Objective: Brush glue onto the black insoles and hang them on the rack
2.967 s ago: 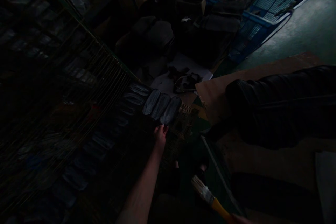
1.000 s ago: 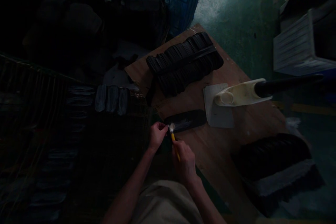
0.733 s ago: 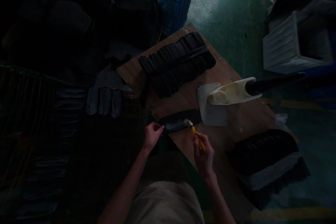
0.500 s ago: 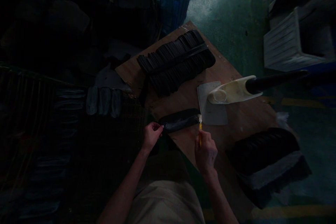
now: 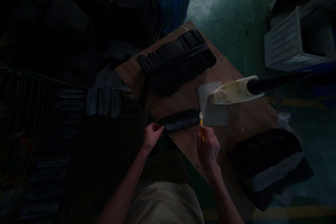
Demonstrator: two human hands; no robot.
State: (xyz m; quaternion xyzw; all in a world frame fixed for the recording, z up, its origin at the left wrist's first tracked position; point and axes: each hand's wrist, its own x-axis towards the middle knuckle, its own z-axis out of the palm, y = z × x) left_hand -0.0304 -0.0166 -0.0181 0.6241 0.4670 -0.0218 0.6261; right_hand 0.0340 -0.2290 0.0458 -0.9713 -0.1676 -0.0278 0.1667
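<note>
Slanting lengthwise away rightward, black pad [image 5: 181, 120] pinched by left hand [image 5: 152, 136]; right hand [image 5: 209, 146] grips brush [image 5: 201, 121].

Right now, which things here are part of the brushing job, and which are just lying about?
Part of the job:
dark strip, pinched by the left hand
brush, in the right hand
wooden board, partly under the strip
banded stack of dark pieces, probably

Seemingly just lying about:
blue basket
pale crate
</note>
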